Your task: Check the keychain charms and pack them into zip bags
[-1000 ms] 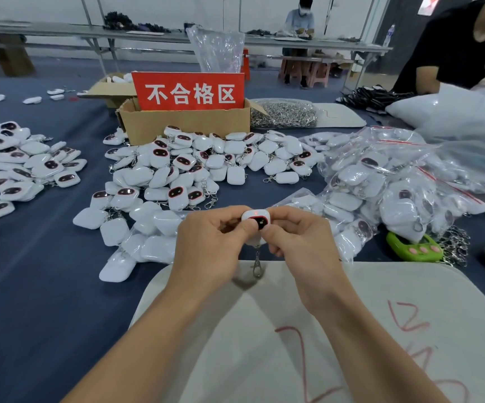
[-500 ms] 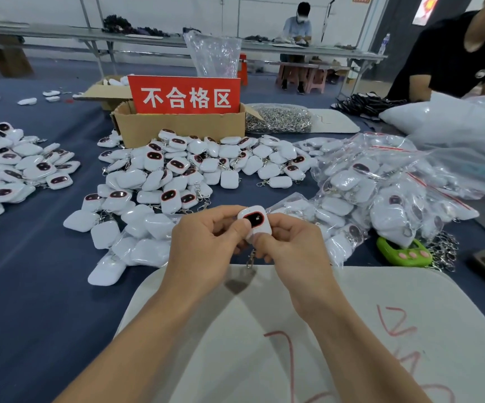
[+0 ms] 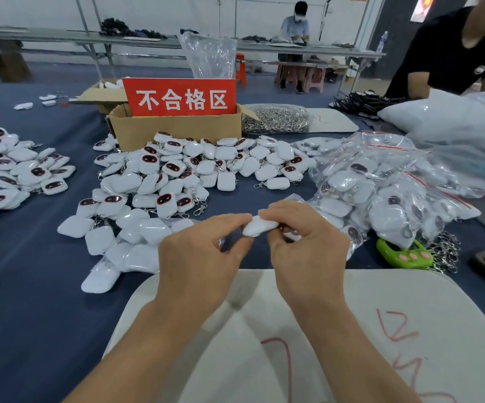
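Above the near edge of the white padded board (image 3: 337,330) marked with red strokes, a small white plastic keychain charm (image 3: 260,226) is pinched between both hands — its plain white back turned up (the dark face is hidden). Left hand (image 3: 203,257) grips its left end with thumb and forefinger; right hand (image 3: 308,251) closes over its right end. Beyond, on the dark blue cloth-covered table (image 3: 32,271), lies a heap of loose white charms (image 3: 177,181). Clear zip bags of packed charms (image 3: 380,193) pile at the right — beside a green paw-shaped gadget (image 3: 404,254).
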`<action>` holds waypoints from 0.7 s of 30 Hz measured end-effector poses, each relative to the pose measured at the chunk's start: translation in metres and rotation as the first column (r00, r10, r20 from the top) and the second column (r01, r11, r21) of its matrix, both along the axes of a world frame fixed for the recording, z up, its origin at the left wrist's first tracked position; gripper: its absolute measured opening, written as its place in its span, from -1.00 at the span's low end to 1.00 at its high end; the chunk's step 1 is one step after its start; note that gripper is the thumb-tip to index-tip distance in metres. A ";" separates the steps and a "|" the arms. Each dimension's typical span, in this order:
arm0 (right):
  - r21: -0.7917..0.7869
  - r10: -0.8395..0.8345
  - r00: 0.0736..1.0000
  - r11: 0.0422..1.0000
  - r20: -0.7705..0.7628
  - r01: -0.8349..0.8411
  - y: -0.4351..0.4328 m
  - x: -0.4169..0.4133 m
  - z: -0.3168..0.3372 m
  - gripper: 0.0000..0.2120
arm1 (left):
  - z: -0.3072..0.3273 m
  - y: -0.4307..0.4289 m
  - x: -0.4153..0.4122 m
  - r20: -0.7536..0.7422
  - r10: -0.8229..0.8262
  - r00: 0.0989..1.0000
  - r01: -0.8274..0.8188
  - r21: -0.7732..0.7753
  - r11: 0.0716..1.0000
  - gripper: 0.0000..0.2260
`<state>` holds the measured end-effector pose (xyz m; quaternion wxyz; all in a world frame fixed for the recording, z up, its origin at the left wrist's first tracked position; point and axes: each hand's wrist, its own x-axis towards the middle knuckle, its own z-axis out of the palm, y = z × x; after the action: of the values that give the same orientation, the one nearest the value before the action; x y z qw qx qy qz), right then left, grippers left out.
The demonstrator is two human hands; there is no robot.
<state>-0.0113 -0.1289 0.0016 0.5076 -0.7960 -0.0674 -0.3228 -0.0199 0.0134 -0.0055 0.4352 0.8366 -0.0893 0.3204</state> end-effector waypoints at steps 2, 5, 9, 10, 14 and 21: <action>0.021 -0.014 1.000 1.000 0.027 0.013 0.000 0.001 -0.001 -0.66 | 0.001 0.000 -0.001 -0.020 -0.064 0.998 0.063 -0.045 0.997 -0.66; 0.001 -0.013 0.999 1.000 0.051 0.013 0.000 0.001 -0.001 -0.66 | 0.002 0.003 0.001 -0.024 -0.151 0.988 0.148 -0.076 0.986 -0.54; -0.021 0.008 0.999 1.000 0.051 -0.007 0.000 0.000 0.000 -0.69 | 0.000 0.006 0.003 -0.024 -0.147 0.989 0.146 -0.030 0.989 -0.54; -0.016 0.029 0.999 0.999 0.031 -0.029 -0.001 0.000 0.000 -0.68 | 0.001 0.007 0.003 -0.030 -0.141 0.990 0.141 -0.021 0.990 -0.59; -0.110 0.081 0.990 0.989 -0.115 -0.094 -0.002 -0.001 0.001 -0.62 | 0.006 0.010 0.006 -0.204 -0.172 0.964 0.170 -0.031 0.985 -0.82; -0.165 0.172 0.968 0.965 -0.182 -0.202 0.000 -0.002 0.004 -0.64 | 0.011 0.008 0.012 -0.317 -0.375 0.871 0.169 -0.524 0.835 -0.67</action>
<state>-0.0129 -0.1292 0.0055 0.4649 -0.8531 -0.1293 -0.1985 -0.0081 0.0218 0.0050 0.6796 0.7279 -0.0352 0.0841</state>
